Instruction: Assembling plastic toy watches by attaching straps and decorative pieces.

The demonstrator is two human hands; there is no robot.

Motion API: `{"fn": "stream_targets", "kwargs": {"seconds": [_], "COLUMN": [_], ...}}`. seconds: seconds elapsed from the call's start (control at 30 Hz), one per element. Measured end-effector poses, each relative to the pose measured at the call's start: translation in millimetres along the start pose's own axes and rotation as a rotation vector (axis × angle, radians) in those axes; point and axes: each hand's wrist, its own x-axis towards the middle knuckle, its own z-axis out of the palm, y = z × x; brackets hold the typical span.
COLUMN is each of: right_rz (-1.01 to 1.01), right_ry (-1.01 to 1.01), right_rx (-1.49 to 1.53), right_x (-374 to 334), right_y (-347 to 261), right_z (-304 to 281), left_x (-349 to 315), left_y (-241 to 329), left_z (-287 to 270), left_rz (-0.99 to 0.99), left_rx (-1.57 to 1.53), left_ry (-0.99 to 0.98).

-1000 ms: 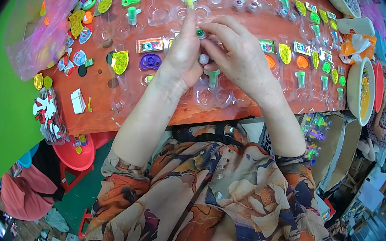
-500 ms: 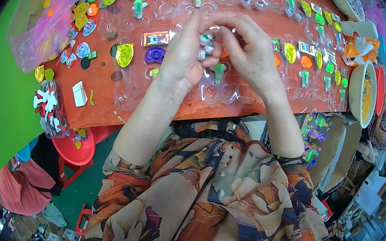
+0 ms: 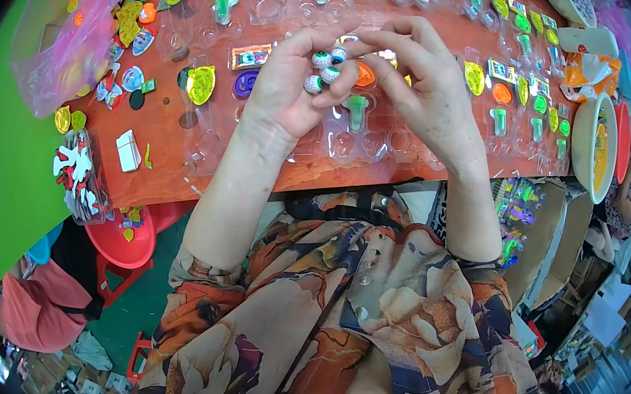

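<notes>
Several small eyeball balls (image 3: 330,75), white with green or blue irises and black pupils, are cupped in the curled fingers of my left hand (image 3: 288,83). My right hand (image 3: 432,93) is close beside it, palm down. Its bent index finger and thumb come together near the left fingertips, where a small pale thing partly shows, too hidden to name. Below the hands lies a clear plastic blister tray (image 3: 344,144) with round hollows and a green whistle-like piece (image 3: 355,112). An orange oval piece (image 3: 363,75) shows between the hands.
More filled trays run along the red-brown table (image 3: 160,178), with yellow leaf-shaped pieces (image 3: 201,84) and wrapped packets (image 3: 251,57). At left are a pink bag (image 3: 60,32) and a clear box of red and white pieces (image 3: 80,176). A cream basin (image 3: 585,151) stands at right.
My left hand has turned and opened a little, showing the eyeball balls more plainly. My right hand has shifted slightly right, its fingers spreading somewhat.
</notes>
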Motion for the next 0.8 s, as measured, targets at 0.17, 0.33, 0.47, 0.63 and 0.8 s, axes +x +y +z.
{"fn": "stream_targets", "kwargs": {"seconds": [0.17,0.33,0.47,0.63,0.8], "right_rz": [-0.041,0.159,0.281,0.273,-0.137], "right_ry": [-0.055,-0.092,-0.128,0.047,0.051], "right_rx": [-0.041,0.134,0.228,0.102,-0.258], "right_x": [-1,0,2,37,53], "right_y": [8,10,14,40,73], "right_z": [9,16,15,18,49], "left_x": [-4,-4,-6,-15,-18], "left_y": [-4,-11,-9,2,8], "left_z": [9,19,9,9,9], "left_rz": [-0.01,0.011,-0.053,0.103,0.149], "left_rx": [0.184,0.315,0.268,0.133,0.148], "left_ry": [0.042,0.03,0.164,0.328,0.32]}}
